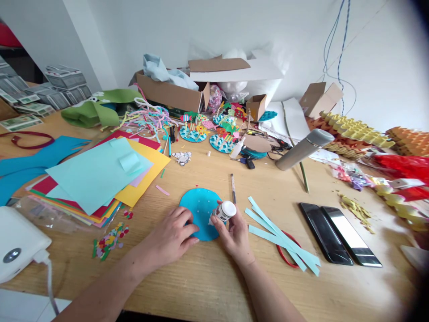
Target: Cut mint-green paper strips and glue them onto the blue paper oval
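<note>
A round blue disc (200, 203) with several small whitish dots on it lies on the table in front of me. My left hand (174, 235) rests on its left edge, fingers apart and slightly bent, holding nothing. In my right hand (236, 235) is a small white glue bottle (224, 211), gripped upside down and tilted, its base up and its tip low over the right part of the disc. Whether the tip touches the disc I cannot tell. Just behind the bottle lies a pen (233, 188). Pale blue paper strips (276, 232) lie right of my right hand, across red-handled scissors (287, 257).
Left is a stack of coloured paper (90, 174) with paper scraps (109, 241) before it. Two phones (325, 232) lie at right, and a grey flask (303, 150) stands behind them. Decorated discs (223, 144) and a cardboard box (170, 91) sit at the back.
</note>
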A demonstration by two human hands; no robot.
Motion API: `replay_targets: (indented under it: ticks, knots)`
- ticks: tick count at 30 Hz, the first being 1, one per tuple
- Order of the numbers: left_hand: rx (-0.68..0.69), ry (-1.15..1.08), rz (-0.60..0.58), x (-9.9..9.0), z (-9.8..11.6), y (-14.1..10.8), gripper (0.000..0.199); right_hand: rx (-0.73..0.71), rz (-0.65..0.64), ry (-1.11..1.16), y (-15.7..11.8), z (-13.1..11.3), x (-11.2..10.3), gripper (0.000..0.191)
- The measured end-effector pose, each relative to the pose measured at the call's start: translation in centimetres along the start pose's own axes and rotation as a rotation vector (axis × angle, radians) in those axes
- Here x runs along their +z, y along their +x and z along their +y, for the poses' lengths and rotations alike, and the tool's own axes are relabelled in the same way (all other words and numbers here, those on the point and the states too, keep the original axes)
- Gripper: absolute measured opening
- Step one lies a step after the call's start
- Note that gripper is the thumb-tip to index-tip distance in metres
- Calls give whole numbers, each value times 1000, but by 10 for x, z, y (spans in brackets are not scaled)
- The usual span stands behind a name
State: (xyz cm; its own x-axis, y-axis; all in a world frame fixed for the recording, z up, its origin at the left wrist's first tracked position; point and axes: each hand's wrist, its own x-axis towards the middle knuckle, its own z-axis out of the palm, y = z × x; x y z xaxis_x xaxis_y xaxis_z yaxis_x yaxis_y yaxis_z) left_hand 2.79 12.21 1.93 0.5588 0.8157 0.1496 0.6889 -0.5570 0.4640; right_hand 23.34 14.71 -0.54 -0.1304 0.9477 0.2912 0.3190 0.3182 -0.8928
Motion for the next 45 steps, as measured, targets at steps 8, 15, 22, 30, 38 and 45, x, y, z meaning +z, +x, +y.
replay_targets:
  ticks: [8,15,22,30,38,45]
  knots:
    - [12,4,6,-2,0,0,13,26,18,41,0,-2,-3,15]
    - [34,-30,27,-3,-2,-1,18,61,35,194,3,-14,-11,20]
    - [86,-114,76,-4,-4,-3,16,27,-197,125,3,-15,-24,18]
    - [70,-111,63,-3,-6,-3,15,-9,-328,139,3,-16,-29,18]
    - [79,-119,73,-3,-7,-3,16,-38,-348,77,5,-19,-28,19]
    - [78,-109,71,-3,-6,-3,15,-48,-356,56,6,-20,-27,18]
